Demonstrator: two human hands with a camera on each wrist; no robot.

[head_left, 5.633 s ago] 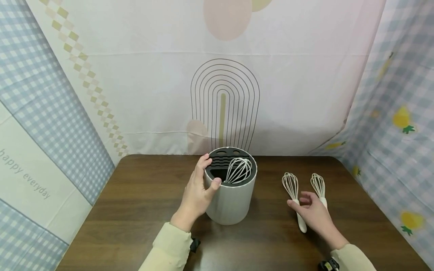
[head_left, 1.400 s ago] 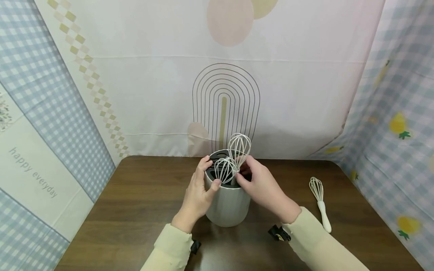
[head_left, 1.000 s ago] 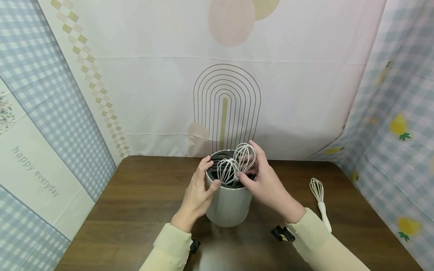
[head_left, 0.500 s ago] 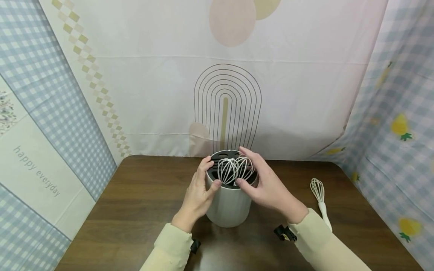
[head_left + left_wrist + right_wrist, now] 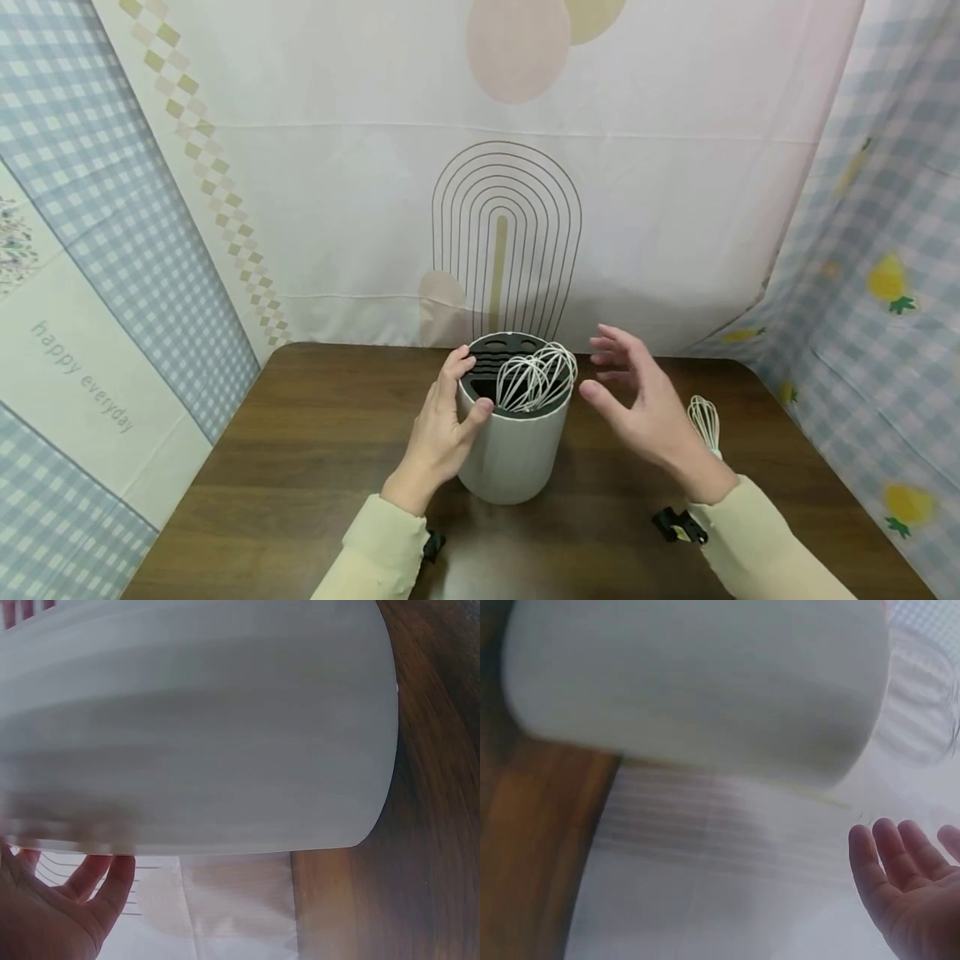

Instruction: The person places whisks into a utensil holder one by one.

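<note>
In the head view a pale grey utensil holder (image 5: 512,458) with a black slotted insert (image 5: 491,344) stands upright on the table. My left hand (image 5: 435,437) grips its left side near the rim, thumb in front and fingers behind. Two white wire whisks, a left whisk (image 5: 517,383) and a right whisk (image 5: 561,367), stand heads up in the front opening, their handles hidden inside. My right hand (image 5: 648,412) is just right of the holder, fingers spread and holding nothing. A third whisk (image 5: 703,421) lies on the table beyond it, its handle mostly covered by the right arm.
The brown wooden table (image 5: 300,483) ends at a white patterned cloth (image 5: 337,208) behind the holder. Blue checked cloths hang at the left and right sides. A black wrist device (image 5: 678,527) sits at the right cuff.
The right hand has brought a second whisk from the table into the holder, lowered it and let go, then moved away right. The left hand has stayed on the holder.
</note>
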